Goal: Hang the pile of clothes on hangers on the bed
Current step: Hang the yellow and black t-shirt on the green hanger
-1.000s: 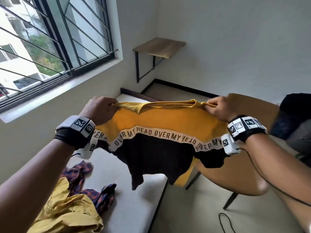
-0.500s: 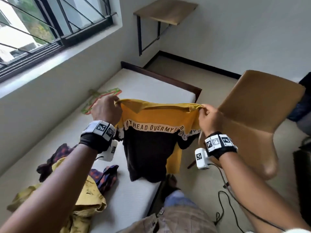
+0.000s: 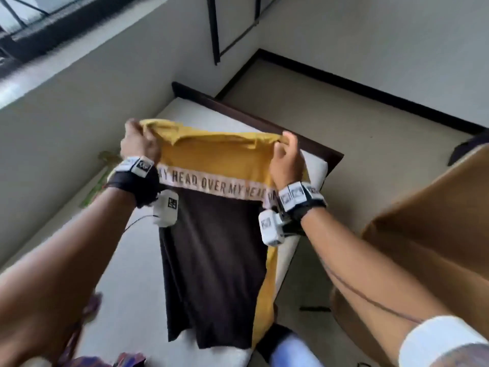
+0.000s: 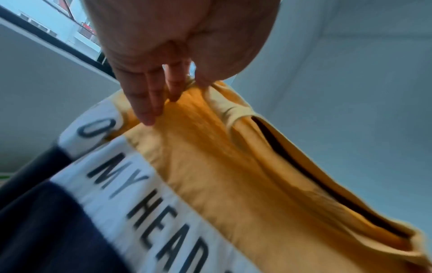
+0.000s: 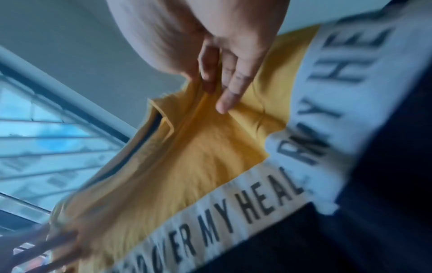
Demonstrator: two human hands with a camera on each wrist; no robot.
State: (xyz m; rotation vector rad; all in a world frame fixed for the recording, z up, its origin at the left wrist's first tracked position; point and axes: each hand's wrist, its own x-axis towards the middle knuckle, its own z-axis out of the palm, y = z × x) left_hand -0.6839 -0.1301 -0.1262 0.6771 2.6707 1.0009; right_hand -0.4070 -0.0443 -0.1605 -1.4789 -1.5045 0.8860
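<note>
A yellow and black T-shirt [image 3: 211, 165] with a white lettered band hangs stretched between both hands above the bed [image 3: 137, 274]. My left hand [image 3: 139, 144] pinches its left shoulder and my right hand [image 3: 287, 157] pinches its right shoulder. In the left wrist view the T-shirt [image 4: 210, 157] is gripped between thumb and fingers [image 4: 149, 103]. In the right wrist view the fingers [image 5: 231, 88] pinch the T-shirt [image 5: 187, 157] at the shoulder seam. Green hangers [image 3: 102, 178] lie on the bed by the wall, partly hidden by my left arm.
A pile of clothes [image 3: 87, 340] shows at the bed's near left corner. A brown chair [image 3: 423, 234] stands right of the bed. A wall shelf bracket [image 3: 215, 30] hangs beyond the dark bed frame [image 3: 254, 120]. A window sill [image 3: 66, 59] runs along the left wall.
The view has tilted down and both hands have carried the shirt forward over the bed. The hands have come closer together, and the shirt hangs longer below them.
</note>
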